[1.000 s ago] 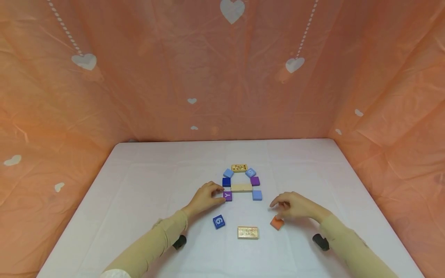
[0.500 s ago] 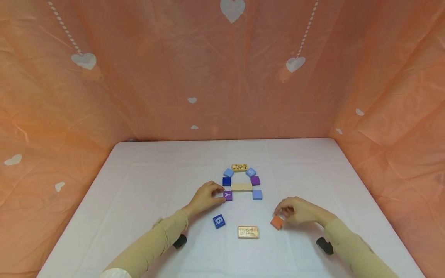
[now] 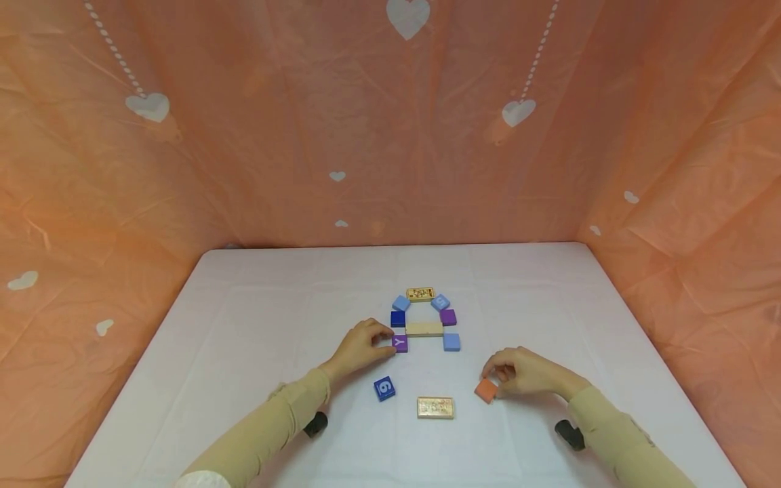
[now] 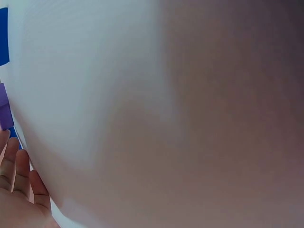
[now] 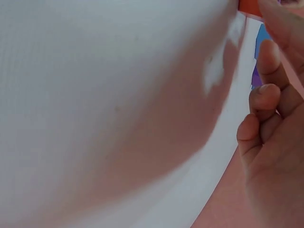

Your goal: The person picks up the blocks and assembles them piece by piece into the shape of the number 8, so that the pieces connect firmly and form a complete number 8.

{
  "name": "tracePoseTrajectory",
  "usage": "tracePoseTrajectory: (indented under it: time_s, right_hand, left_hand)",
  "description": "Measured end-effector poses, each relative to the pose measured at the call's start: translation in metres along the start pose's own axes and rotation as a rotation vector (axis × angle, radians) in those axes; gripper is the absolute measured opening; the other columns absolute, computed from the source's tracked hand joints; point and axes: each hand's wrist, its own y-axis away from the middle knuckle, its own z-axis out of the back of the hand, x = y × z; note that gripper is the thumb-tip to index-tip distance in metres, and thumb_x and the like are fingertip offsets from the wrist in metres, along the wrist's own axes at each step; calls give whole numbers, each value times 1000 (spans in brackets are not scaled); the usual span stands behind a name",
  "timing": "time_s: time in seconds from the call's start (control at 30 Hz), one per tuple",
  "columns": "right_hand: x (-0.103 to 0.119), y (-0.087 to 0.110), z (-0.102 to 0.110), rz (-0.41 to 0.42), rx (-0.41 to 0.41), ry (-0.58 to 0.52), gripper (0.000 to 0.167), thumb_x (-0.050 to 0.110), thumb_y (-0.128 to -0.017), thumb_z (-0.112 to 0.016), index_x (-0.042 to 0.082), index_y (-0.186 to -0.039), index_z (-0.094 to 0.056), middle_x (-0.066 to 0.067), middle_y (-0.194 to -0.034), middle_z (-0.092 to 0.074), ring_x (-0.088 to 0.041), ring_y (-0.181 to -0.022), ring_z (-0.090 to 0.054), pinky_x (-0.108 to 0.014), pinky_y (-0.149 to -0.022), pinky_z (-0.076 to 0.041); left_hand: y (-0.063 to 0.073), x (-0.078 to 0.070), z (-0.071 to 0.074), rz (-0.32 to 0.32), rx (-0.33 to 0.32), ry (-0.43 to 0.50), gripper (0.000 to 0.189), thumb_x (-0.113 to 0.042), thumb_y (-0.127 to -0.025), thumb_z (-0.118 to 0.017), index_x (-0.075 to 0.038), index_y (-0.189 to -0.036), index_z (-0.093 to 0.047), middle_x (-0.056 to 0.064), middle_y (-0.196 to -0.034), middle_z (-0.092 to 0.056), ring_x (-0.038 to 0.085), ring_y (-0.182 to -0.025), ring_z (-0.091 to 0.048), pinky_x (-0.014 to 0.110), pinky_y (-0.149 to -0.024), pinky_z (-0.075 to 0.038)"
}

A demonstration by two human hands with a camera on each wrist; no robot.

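My left hand (image 3: pixel 361 344) has its thumb and index finger at opposite edges of a purple tile (image 3: pixel 399 343) marked Y, pinching it on the table. In the left wrist view that purple tile (image 4: pixel 4 108) shows just past the fingertips. On the right, my right hand (image 3: pixel 529 371) pinches an orange tile (image 3: pixel 485 390) between thumb and fingers. A corner of this orange tile (image 5: pixel 250 7) appears at the top of the right wrist view, where the other fingers are loosely curled. The tile lies at an angle, at or very near the tabletop.
Beyond the hands, a cream block (image 3: pixel 424 329), a gold block (image 3: pixel 420 294), a dark blue tile (image 3: pixel 398 319), a purple tile (image 3: pixel 448 317) and several light blue tiles (image 3: pixel 451 342) form an arch shape. Nearer lie a blue tile (image 3: pixel 384 388) and another gold block (image 3: pixel 436 408).
My right hand has shifted slightly right and toward me, and its fingers have come round the orange tile. The left hand stays at the purple tile.
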Motion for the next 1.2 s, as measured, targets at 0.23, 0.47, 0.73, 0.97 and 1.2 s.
tracePoseTrajectory:
  time_s: [0.23,0.47,0.73,0.97,1.2]
  right_hand:
    - [-4,-4,-3,51,-31,26,22,20,-79,-73,17,-100,-67,11,-71,-51,4,-66,-42,-17,-60,-37]
    - [0,-10,-3,22,-43,71,24,23,-79,-72,17,-101,-67,13,-72,-50,3,-67,-41,-17,-62,-35]
    - [7,-17,-9,-24,-107,124,25,32,-79,-72,19,-100,-66,13,-72,-51,1,-67,-42,-18,-62,-37]
    - [17,-26,-15,-90,-191,206,23,32,-78,-73,20,-96,-65,12,-72,-52,-3,-67,-42,-19,-62,-36]
    - [26,-35,-23,-151,-241,245,24,31,-76,-74,18,-94,-64,11,-65,-48,-5,-62,-39,-20,-60,-32]
  left_hand:
    - [0,0,0,-5,3,1,30,-27,-81,-71,-11,-107,-67,0,-94,-61,13,-83,-47,27,-74,-39]
    - [1,-1,0,-2,4,-7,30,-27,-81,-70,-12,-107,-67,0,-95,-61,12,-83,-47,26,-75,-39]
    - [1,0,-1,-7,-4,-16,29,-27,-81,-70,-13,-107,-67,0,-94,-61,12,-83,-47,26,-74,-39]
    - [-2,3,-2,-10,-4,-16,30,-28,-82,-70,-13,-108,-67,0,-95,-61,12,-83,-46,27,-75,-38]
    - [0,1,-1,-23,-11,-14,29,-27,-81,-71,-13,-106,-68,0,-94,-62,12,-82,-47,27,-74,-38]
